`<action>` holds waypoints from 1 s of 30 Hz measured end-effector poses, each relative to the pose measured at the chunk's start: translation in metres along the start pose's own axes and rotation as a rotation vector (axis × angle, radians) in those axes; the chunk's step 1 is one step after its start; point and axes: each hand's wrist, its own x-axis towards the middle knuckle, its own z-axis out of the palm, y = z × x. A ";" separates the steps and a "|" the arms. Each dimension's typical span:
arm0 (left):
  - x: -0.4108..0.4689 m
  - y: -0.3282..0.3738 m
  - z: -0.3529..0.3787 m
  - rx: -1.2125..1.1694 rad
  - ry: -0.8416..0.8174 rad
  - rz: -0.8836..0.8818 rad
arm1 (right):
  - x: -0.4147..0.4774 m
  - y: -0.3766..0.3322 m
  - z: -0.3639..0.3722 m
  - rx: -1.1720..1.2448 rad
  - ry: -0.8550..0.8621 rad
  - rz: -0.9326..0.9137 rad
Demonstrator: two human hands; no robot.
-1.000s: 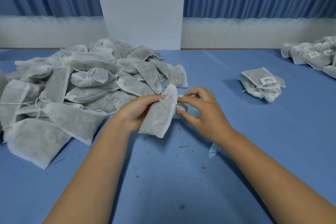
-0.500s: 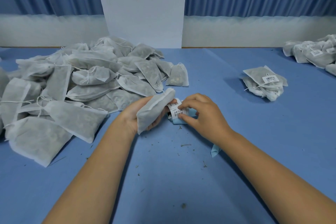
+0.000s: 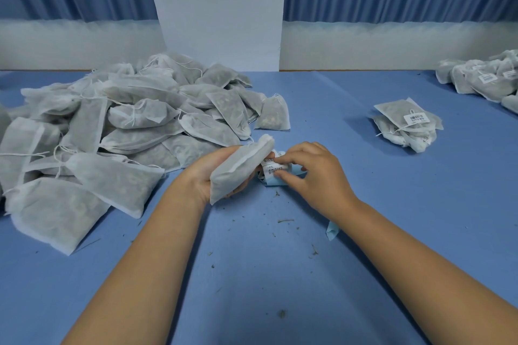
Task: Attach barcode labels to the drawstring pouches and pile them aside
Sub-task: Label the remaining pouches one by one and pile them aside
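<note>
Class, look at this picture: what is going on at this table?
A person is labelling pouches. The left hand holds one pouch with no label showing, while the right hand pinches a strip of barcode labels on the blue table. A large unlabelled pile lies to the left; a small labelled stack sits to the right.

Even, soft overhead light with a cool blue cast; faint shadows under the forearms on the tabletop point(image 3: 392, 204); wide-angle bending at the edges, far corners slightly soft
</note>
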 end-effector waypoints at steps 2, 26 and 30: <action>-0.002 0.001 0.002 -0.034 -0.025 0.009 | 0.000 -0.001 0.000 0.007 0.004 0.005; 0.005 0.003 -0.003 -0.029 -0.044 0.008 | 0.001 -0.015 -0.019 0.618 -0.015 0.146; 0.009 0.002 -0.006 0.142 0.029 0.055 | 0.006 -0.010 -0.026 0.836 0.181 0.338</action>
